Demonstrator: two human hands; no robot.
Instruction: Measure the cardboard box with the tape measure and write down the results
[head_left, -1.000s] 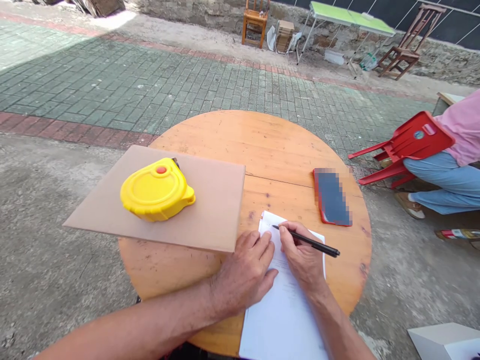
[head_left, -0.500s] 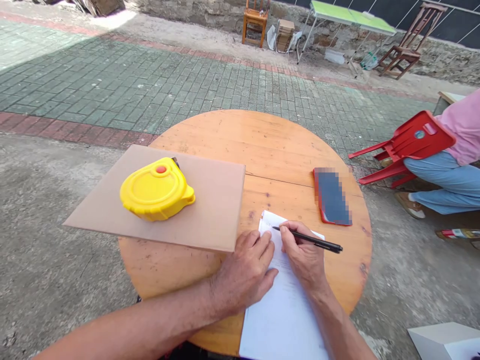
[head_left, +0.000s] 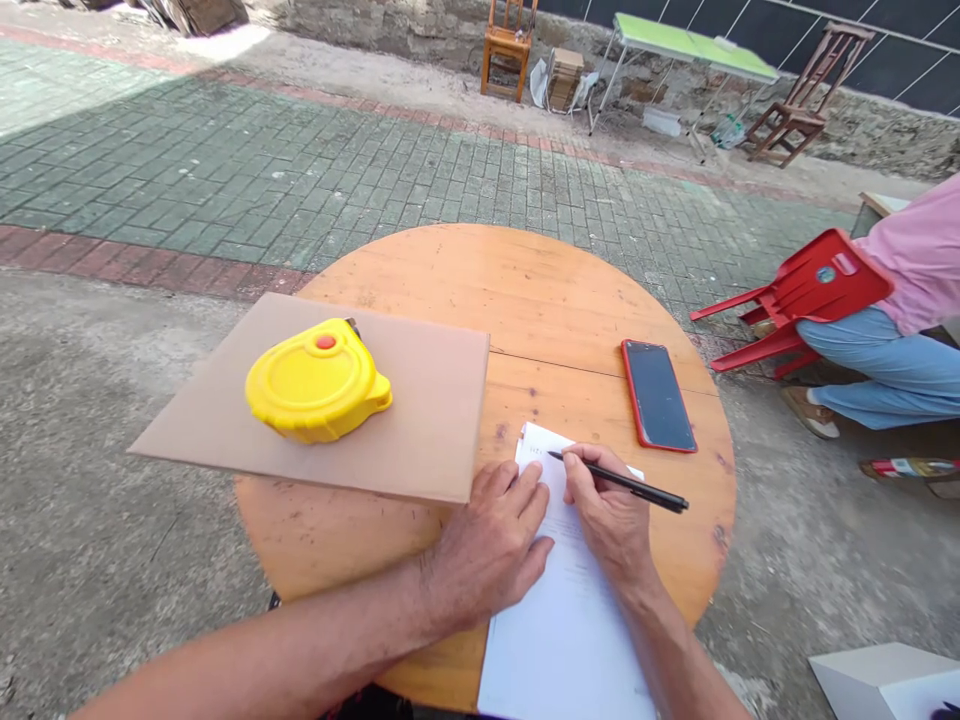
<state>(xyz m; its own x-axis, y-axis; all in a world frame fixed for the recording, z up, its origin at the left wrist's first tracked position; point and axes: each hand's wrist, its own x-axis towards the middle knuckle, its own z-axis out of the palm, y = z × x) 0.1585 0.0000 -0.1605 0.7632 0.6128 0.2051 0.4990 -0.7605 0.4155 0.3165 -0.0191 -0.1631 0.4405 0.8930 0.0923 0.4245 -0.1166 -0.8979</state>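
One pen (head_left: 637, 488), right hand (head_left: 611, 515); bare tabletop (head_left: 487, 275) beyond paper's (head_left: 566, 640) top edge.

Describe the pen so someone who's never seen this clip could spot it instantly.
On the round wooden table, find the white paper at the near side. The right hand holds the pen, its tip near the paper's far end. It is slim and black, unlike the flat, red-edged smartphone beyond.

Tilted black pen (head_left: 636, 487) over paper (head_left: 562, 640)
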